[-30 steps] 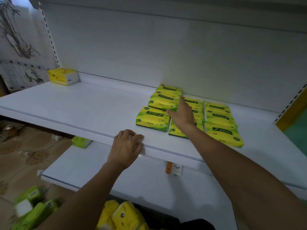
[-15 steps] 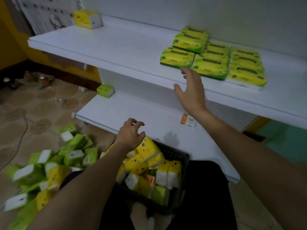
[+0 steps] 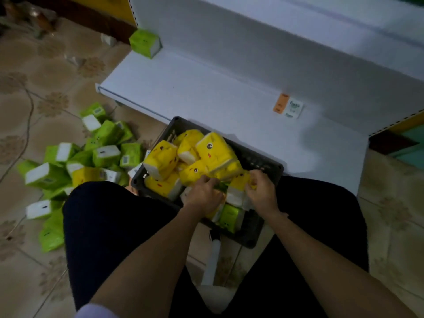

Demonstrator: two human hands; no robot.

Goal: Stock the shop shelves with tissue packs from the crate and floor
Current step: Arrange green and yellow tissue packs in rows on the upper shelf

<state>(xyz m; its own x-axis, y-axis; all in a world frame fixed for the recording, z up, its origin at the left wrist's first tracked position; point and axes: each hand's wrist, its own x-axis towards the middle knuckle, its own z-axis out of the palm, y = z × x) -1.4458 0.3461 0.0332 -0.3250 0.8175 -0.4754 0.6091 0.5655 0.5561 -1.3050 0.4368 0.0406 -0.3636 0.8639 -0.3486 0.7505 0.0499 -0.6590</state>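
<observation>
At the near end of the dark crate (image 3: pixel 263 162), both hands dig among the packs. The right hand (image 3: pixel 261 191) pinches a yellow tissue pack (image 3: pixel 239 183); the left hand (image 3: pixel 203 195) curls downward, and I cannot tell what it holds. More yellow packs (image 3: pixel 213 150) fill the crate. Left of the crate, green packs (image 3: pixel 105 154) litter the floor (image 3: pixel 34 99). Beyond the crate lies the white bottom shelf (image 3: pixel 206 88), with a single green pack (image 3: pixel 144 43) at its far-left corner.

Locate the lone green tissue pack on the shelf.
Head view, upper left: the green tissue pack sits at the back left corner of the lower shelf, well beyond the dark crate.
</observation>
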